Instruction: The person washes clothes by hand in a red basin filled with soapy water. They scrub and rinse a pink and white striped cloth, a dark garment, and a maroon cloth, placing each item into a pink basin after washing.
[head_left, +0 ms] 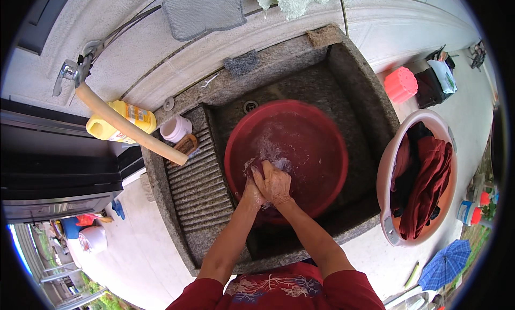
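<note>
Both my hands are pressed together over the near left part of a red basin (344, 165) of water, which stands in a stone sink (370, 90). My right hand (275, 184) is closed over my left hand (253, 193), its fingers bent. Between them shows a bit of something dark and purplish, mostly hidden, that I cannot make out. Water splashes up around the fingers, and the water in the basin is reddish and cloudy. Just left of my hands lies the sink's ridged stone washboard (196, 187).
A hose (126, 125) from the tap ends over the washboard, beside a wooden-backed brush (188, 144), a pink cup (176, 128) and a yellow jug (102, 128). Right of the sink stands a pale tub (384, 186) of dark red and black clothes (429, 186). A scouring pad (241, 63) lies on the far rim.
</note>
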The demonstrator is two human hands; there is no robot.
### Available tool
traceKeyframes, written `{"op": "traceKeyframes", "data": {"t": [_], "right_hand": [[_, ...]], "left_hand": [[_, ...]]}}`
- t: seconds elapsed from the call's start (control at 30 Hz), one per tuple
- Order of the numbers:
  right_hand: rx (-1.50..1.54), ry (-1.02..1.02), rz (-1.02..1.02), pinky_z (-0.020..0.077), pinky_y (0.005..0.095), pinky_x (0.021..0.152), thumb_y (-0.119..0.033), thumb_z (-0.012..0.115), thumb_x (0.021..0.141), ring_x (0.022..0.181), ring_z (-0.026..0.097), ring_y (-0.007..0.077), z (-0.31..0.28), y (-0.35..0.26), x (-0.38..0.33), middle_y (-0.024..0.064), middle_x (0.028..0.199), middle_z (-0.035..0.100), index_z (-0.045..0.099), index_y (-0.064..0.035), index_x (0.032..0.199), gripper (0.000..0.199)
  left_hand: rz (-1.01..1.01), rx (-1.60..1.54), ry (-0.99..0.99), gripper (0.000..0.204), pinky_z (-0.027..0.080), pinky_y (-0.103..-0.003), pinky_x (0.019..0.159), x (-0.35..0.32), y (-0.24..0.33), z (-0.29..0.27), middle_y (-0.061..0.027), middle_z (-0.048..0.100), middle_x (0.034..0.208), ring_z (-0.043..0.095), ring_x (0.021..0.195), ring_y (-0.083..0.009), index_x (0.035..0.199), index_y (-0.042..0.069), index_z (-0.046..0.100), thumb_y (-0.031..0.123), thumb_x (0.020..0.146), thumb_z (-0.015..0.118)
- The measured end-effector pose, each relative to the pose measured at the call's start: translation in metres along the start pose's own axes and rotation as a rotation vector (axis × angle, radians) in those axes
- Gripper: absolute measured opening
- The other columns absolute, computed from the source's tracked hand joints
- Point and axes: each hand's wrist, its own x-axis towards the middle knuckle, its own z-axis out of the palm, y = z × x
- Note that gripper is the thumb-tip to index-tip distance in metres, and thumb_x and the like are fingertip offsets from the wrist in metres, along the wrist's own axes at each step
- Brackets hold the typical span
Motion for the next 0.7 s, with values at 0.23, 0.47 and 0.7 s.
{"op": "traceKeyframes", "data": {"t": [0.23, 0.47, 0.7], "right_hand": [[-0.267, 0.153, 0.175, 0.0484, 0.0428, 0.063, -0.033, 0.065, 0.079, 0.075, 0.063, 0.0336, -0.109, 0.030, 0.088, 0.0144, 0.077, 0.065, 0.061, -0.0059, 0.085, 0.028], [0.100, 0.029, -0.336, 0.0471, 0.0404, 0.081, -0.019, 0.070, 0.076, 0.102, 0.052, 0.0332, -0.084, -0.017, 0.115, 0.0126, 0.104, 0.054, 0.052, -0.0107, 0.117, 0.045], [-0.344, 0.062, 0.381, 0.0449, 0.0448, 0.087, -0.032, 0.056, 0.087, 0.104, 0.052, 0.0375, -0.051, 0.125, 0.059, 0.0171, 0.109, 0.058, 0.054, -0.0130, 0.117, 0.036]], "left_hand": [[0.063, 0.427, 0.011, 0.051, 0.044, -0.042, 0.098, -0.078, -0.009, 0.068, -0.0079, 0.054, 0.124, 0.052, 0.114, -0.0222, 0.128, 0.006, 0.045, 0.041, 0.092, 0.053], [0.175, 1.603, 0.149, 0.066, 0.032, -0.042, 0.104, -0.107, -0.027, -0.038, -0.0197, 0.040, 0.132, 0.041, 0.123, -0.0301, 0.130, 0.001, 0.040, 0.039, 0.083, 0.065], [0.698, 1.731, 0.131, 0.070, 0.030, -0.043, 0.105, -0.063, 0.023, 0.042, -0.0272, 0.031, 0.137, 0.033, 0.127, -0.0402, 0.137, -0.001, 0.029, 0.034, 0.086, 0.062]]}}
